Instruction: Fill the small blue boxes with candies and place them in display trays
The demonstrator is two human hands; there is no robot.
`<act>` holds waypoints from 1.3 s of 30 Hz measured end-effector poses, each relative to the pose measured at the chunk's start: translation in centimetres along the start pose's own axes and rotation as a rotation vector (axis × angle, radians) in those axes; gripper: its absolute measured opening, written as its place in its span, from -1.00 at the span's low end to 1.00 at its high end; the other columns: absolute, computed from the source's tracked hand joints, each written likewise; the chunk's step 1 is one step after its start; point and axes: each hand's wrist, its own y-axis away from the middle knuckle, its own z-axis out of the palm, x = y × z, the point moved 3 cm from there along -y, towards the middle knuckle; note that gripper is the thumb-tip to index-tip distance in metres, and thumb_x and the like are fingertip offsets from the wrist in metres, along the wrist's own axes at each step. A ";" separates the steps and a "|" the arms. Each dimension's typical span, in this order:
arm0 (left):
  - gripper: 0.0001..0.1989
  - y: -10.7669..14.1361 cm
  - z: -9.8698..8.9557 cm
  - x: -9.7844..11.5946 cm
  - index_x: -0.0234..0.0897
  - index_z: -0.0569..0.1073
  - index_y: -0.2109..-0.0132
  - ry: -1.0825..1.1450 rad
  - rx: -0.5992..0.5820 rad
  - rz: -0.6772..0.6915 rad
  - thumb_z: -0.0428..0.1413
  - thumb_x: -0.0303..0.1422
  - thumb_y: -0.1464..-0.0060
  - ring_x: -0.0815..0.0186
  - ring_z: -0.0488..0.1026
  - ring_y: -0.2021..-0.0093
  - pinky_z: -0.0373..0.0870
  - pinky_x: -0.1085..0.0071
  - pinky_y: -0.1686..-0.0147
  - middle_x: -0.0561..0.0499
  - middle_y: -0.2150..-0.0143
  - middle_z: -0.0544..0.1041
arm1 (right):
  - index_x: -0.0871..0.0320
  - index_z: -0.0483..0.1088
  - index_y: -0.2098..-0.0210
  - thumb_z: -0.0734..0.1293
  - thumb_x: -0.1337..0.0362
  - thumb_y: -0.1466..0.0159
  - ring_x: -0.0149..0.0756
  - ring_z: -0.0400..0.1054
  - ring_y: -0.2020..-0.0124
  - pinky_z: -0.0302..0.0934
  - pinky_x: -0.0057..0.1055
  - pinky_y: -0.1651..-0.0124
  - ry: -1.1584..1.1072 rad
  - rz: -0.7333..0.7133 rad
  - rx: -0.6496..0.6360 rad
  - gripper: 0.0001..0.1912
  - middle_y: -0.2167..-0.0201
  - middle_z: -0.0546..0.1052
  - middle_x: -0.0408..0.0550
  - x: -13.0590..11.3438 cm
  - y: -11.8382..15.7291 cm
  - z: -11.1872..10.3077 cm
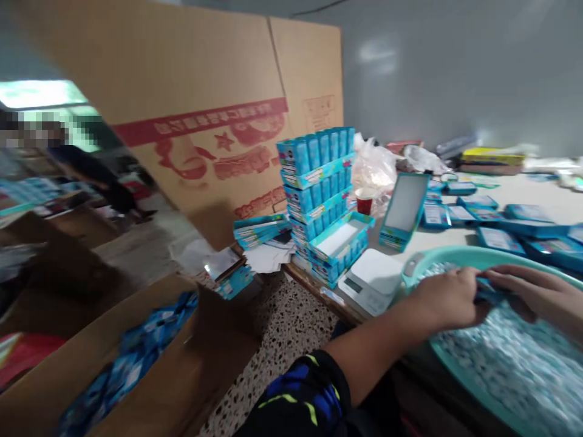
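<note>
Packets (514, 364) heaped in a teal plastic basin (478, 256), one caught between the hands

The left hand (444, 297) is clenched on a small blue packet (488, 293) above the basin; the right hand (535, 291) curls just beside it, though whether it grips too, I can't tell from here. The basin sits full, its blurred contents too many to count. Just left of the grip is one white kitchen scale (371, 280). Beyond it, one open blue tray (341, 240) rests against three tiers of blue boxes (314, 176), about six per tier. Past the basin rim, one upright blue box (404, 203) and roughly ten flat blue packs (501, 240) lie on the table (537, 194). Well left of the grip, a cardboard carton (200, 328) holds more blue packs.
</note>
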 end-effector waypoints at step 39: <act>-0.46 -0.2 -0.9 0.1 -0.21 0.28 -0.35 -0.078 0.104 0.031 0.10 -0.26 -0.28 0.02 0.47 -0.22 0.46 0.16 -0.16 -0.15 -0.28 0.47 | 0.09 0.50 0.51 0.17 -0.05 -0.35 -0.11 0.41 0.42 0.16 -0.27 0.35 0.433 0.040 -0.033 -0.50 0.46 0.57 0.05 0.9 -1.7 0.4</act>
